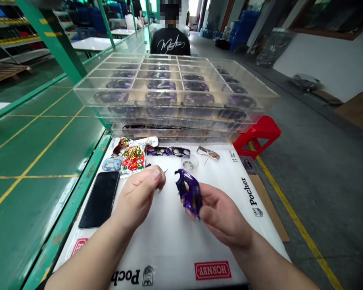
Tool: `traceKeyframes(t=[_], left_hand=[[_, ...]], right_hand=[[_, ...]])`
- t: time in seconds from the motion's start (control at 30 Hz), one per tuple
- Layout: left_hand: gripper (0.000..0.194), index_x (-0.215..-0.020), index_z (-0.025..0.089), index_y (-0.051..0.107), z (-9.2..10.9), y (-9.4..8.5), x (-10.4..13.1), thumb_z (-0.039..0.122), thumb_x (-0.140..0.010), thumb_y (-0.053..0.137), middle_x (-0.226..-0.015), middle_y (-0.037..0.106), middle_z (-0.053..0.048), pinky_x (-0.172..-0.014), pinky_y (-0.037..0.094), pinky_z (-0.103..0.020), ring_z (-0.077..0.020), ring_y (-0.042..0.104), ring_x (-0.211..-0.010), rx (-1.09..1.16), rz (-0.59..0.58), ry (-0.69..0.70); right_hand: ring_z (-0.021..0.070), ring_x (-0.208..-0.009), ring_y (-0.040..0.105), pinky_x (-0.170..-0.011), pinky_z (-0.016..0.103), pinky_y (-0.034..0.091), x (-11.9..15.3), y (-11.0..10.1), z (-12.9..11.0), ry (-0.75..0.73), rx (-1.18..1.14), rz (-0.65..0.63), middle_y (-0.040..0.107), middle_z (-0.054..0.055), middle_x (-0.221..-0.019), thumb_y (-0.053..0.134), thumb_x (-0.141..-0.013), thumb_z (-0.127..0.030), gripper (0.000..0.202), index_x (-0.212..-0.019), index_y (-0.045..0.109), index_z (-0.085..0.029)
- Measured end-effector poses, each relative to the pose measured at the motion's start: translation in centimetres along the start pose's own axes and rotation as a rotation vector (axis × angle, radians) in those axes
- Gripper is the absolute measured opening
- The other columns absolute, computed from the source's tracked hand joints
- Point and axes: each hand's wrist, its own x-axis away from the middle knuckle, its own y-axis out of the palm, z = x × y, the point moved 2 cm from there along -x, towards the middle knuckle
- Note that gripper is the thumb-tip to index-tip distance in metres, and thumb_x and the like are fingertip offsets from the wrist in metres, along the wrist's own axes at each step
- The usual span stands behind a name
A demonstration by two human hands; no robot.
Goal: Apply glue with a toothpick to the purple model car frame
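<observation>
My right hand [222,215] holds a glossy purple model car body [188,192] tilted upright above the white sheet [169,241]. My left hand [140,195] hovers just left of it, fingers pinched on a thin metal pin or tool tip [165,171]. Behind my hands lie two more purple car bodies [167,151], a small clear cup [190,162] and a silver part [207,152].
A stack of clear compartment trays [175,90] with purple car bodies fills the far table. A black phone [99,198], snack packets [133,158] and a small case [111,164] lie at left. A red stool [258,135] stands to the right. A person [170,38] sits beyond.
</observation>
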Motion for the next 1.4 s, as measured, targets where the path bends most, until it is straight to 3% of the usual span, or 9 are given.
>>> traceKeyframes(t=[0.1, 0.2, 0.3, 0.37, 0.63, 0.83, 1.07, 1.23, 1.4], left_hand=[[0.062, -0.062, 0.022, 0.047, 0.0, 0.9, 0.3, 0.052, -0.113, 0.065, -0.062, 0.036, 0.002, -0.063, 0.035, -0.034, -0.016, 0.038, -0.062, 0.22, -0.001, -0.077], [0.049, -0.075, 0.021, 0.063, -0.1, 1.5, 0.5, 0.051, -0.113, 0.065, -0.059, 0.032, 0.006, -0.057, 0.033, -0.031, -0.0132, 0.036, -0.054, 0.305, 0.043, -0.224], [0.02, -0.119, 0.025, 0.077, -0.4, 1.6, 0.7, 0.041, -0.108, 0.075, -0.072, 0.057, 0.003, -0.062, 0.043, -0.03, -0.0144, 0.054, -0.061, 0.304, 0.083, -0.273], [0.036, -0.136, 0.028, 0.072, -0.7, 1.6, 0.7, 0.035, -0.102, 0.082, -0.099, 0.073, -0.002, -0.067, 0.049, -0.031, -0.0155, 0.064, -0.071, 0.283, 0.086, -0.308], [0.024, -0.098, 0.021, 0.071, -0.9, 1.3, 0.4, 0.043, -0.104, 0.079, -0.114, 0.069, -0.004, -0.071, 0.05, -0.03, -0.0133, 0.06, -0.077, 0.315, 0.084, -0.361], [0.056, -0.071, 0.017, 0.062, -1.4, 1.0, 0.1, 0.057, -0.108, 0.073, -0.108, 0.072, -0.008, -0.067, 0.049, -0.031, -0.0147, 0.057, -0.074, 0.32, 0.156, -0.29], [0.04, -0.121, 0.022, 0.085, -1.5, 1.1, 0.5, 0.054, -0.097, 0.089, -0.084, 0.075, -0.004, -0.069, 0.046, -0.03, -0.0173, 0.065, -0.071, 0.299, -0.053, -0.302], [0.03, -0.121, 0.023, 0.087, -1.4, 1.3, 0.7, 0.036, -0.095, 0.093, -0.086, 0.077, -0.004, -0.07, 0.049, -0.03, -0.0154, 0.064, -0.071, 0.32, -0.214, -0.314], [0.027, -0.118, 0.023, 0.087, -1.3, 1.3, 0.6, 0.034, -0.095, 0.093, -0.098, 0.082, -0.007, -0.072, 0.055, -0.031, -0.0177, 0.069, -0.075, 0.341, -0.205, -0.3]], right_hand=[[0.0135, -0.083, 0.057, -0.075, 0.027, 0.045, 0.2, 0.4, -0.2, 0.044, -0.15, -0.084, 0.069, 0.006, -0.106, 0.09, -0.1, -0.057, 0.048, -0.131, 0.084, -0.022], [0.0135, -0.084, 0.061, -0.075, 0.027, 0.048, -0.1, 0.4, -0.2, 0.081, -0.177, -0.076, 0.072, 0.009, -0.111, 0.084, -0.105, -0.056, 0.045, -0.132, 0.085, -0.02], [0.0152, -0.089, 0.068, -0.075, 0.025, 0.051, -0.3, 0.1, 0.1, 0.132, -0.19, -0.065, 0.076, 0.013, -0.12, 0.081, -0.107, -0.061, 0.049, -0.133, 0.084, -0.019], [0.0159, -0.09, 0.071, -0.074, 0.024, 0.053, -0.3, -0.1, 0.4, 0.162, -0.21, -0.068, 0.077, 0.014, -0.121, 0.08, -0.107, -0.062, 0.051, -0.135, 0.083, -0.019], [0.0135, -0.084, 0.07, -0.073, 0.023, 0.053, -0.3, -0.2, 0.3, 0.202, -0.252, -0.035, 0.078, 0.013, -0.12, 0.082, -0.106, -0.062, 0.052, -0.136, 0.084, -0.019], [0.0132, -0.082, 0.067, -0.073, 0.024, 0.05, -0.2, -0.3, 0.1, 0.19, -0.24, -0.072, 0.077, 0.014, -0.12, 0.083, -0.105, -0.06, 0.052, -0.135, 0.084, -0.018], [0.0132, -0.079, 0.066, -0.07, 0.024, 0.05, -0.4, -0.7, 0.5, 0.187, -0.191, -0.088, 0.078, 0.015, -0.122, 0.081, -0.105, -0.063, 0.054, -0.135, 0.084, -0.018], [0.0112, -0.073, 0.064, -0.062, 0.021, 0.047, -0.5, -0.9, 0.7, 0.196, -0.205, -0.116, 0.08, 0.014, -0.114, 0.076, -0.11, -0.061, 0.048, -0.128, 0.085, -0.018], [0.0112, -0.066, 0.061, -0.055, 0.023, 0.039, -0.4, -1.4, 0.9, 0.21, -0.032, -0.053, 0.081, 0.013, -0.104, 0.064, -0.114, -0.068, 0.055, -0.119, 0.086, -0.017]])
